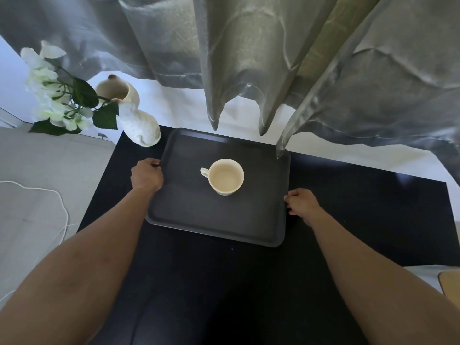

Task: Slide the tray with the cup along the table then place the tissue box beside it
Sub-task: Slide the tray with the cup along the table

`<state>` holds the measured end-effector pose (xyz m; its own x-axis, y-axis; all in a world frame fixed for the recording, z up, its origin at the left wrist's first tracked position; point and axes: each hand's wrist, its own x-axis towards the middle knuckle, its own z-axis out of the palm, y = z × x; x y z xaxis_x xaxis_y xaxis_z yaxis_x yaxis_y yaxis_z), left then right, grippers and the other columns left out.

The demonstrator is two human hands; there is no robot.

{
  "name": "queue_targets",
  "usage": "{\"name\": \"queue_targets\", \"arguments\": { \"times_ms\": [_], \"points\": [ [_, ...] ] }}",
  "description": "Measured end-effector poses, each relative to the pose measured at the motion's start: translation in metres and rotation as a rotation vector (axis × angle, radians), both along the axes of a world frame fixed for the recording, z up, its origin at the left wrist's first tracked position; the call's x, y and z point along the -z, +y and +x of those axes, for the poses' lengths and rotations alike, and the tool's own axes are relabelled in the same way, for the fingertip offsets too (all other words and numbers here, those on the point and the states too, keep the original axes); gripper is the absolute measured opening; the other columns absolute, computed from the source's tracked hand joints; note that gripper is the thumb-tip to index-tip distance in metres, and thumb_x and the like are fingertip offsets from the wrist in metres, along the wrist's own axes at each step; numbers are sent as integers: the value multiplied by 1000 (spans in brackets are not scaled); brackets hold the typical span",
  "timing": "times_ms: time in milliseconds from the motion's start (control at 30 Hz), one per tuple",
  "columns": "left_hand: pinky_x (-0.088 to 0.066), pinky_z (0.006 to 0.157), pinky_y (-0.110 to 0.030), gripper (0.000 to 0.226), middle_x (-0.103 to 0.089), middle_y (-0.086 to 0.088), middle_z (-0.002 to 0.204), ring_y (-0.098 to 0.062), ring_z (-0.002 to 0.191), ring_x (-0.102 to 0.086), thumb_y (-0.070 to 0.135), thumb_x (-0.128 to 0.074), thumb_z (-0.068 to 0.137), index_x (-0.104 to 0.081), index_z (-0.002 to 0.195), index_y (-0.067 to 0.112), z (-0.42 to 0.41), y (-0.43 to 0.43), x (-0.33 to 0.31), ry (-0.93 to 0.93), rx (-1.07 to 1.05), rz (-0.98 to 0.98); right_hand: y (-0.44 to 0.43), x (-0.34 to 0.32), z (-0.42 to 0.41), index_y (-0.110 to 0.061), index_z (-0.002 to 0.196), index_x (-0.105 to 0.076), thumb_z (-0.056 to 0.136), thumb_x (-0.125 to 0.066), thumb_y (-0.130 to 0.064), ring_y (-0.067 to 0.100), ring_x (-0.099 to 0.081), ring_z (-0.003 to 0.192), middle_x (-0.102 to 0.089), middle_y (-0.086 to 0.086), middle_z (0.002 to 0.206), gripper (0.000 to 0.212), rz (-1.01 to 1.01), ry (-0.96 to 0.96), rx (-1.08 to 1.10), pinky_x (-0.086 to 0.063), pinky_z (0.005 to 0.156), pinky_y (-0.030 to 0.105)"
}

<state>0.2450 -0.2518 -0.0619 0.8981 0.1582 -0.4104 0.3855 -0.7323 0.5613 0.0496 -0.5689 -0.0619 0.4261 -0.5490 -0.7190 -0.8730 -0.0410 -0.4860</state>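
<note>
A dark grey tray lies on the black table, slightly turned. An empty cream cup stands upright near the tray's middle, its handle pointing left. My left hand grips the tray's left rim. My right hand holds the tray's right rim, fingers curled over the edge. No tissue box is in view.
A white vase with white flowers stands at the table's far left corner, close to the tray. Grey curtains hang down over the tray's far edge. A white cable lies on the floor to the left. A tan object shows at the right edge.
</note>
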Motion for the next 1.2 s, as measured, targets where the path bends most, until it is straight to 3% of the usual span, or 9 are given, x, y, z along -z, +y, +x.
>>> {"name": "queue_targets", "arguments": {
  "times_ms": [233,300,400,500,567,733,867,1033,1200],
  "points": [
    [-48,100,-41,37,-64,-17,127,-41,116,-59,13,-50,92,-66,125,19,-3,1,0,13,11,36,1,-2,-2,-19,81,-57,92,-60,-14,27,-65,86,-65,9,91,12,-36,-30,0,-56,89,50],
    [-48,99,-41,36,-64,-18,127,-41,115,-60,13,-50,92,-66,124,19,-3,3,-1,11,19,32,1,-5,-4,-17,90,-58,93,-59,-17,24,-64,82,-63,6,89,3,-32,-37,-18,-56,88,48],
    [-46,102,-42,35,-63,-17,128,-40,118,-58,16,-51,93,-65,125,15,-5,3,-4,-12,40,32,0,-11,-6,-13,106,-60,95,-57,-22,26,-65,90,-61,3,90,14,-19,-36,-37,-56,89,45],
    [-42,103,-43,36,-62,-17,129,-39,123,-55,19,-50,94,-60,128,12,-7,-1,-12,-55,87,60,-1,-21,-4,-14,91,-61,96,-53,-19,29,-65,92,-62,4,89,11,-45,-42,-62,-56,90,47],
    [-42,102,-43,36,-63,-17,127,-38,122,-55,20,-50,94,-59,128,10,-10,-5,-19,-84,131,58,-1,-30,0,-14,80,-62,96,-50,-16,32,-64,87,-65,12,89,20,-90,-68,-88,-54,91,50],
    [-43,100,-41,34,-66,-13,123,-35,118,-58,22,-50,94,-61,124,11,-22,-16,-34,-131,220,-2,4,-50,5,9,112,-63,96,-45,-13,39,-66,95,-67,26,102,32,-153,-119,-139,-52,93,53],
    [-46,97,-40,29,-69,-10,116,-33,112,-61,22,-50,94,-64,117,13,-35,-20,-45,-162,292,-33,10,-65,0,0,105,-65,96,-47,-13,34,-65,101,-67,20,108,24,-157,-142,-148,-52,95,49],
    [-45,83,-38,30,-70,-13,103,-35,98,-63,30,-46,96,-67,103,9,-48,-26,-65,-206,385,25,17,-79,-13,-5,100,-65,98,-48,-20,22,-61,77,-66,15,93,23,-168,-182,-144,-55,88,43],
    [-50,79,-39,35,-70,-14,93,-34,89,-65,34,-46,96,-68,98,7,-59,-29,-81,-265,427,19,20,-93,-35,-9,100,-65,98,-50,-23,19,-60,75,-66,10,89,21,-234,-213,-176,-54,88,43]
  ]
}}
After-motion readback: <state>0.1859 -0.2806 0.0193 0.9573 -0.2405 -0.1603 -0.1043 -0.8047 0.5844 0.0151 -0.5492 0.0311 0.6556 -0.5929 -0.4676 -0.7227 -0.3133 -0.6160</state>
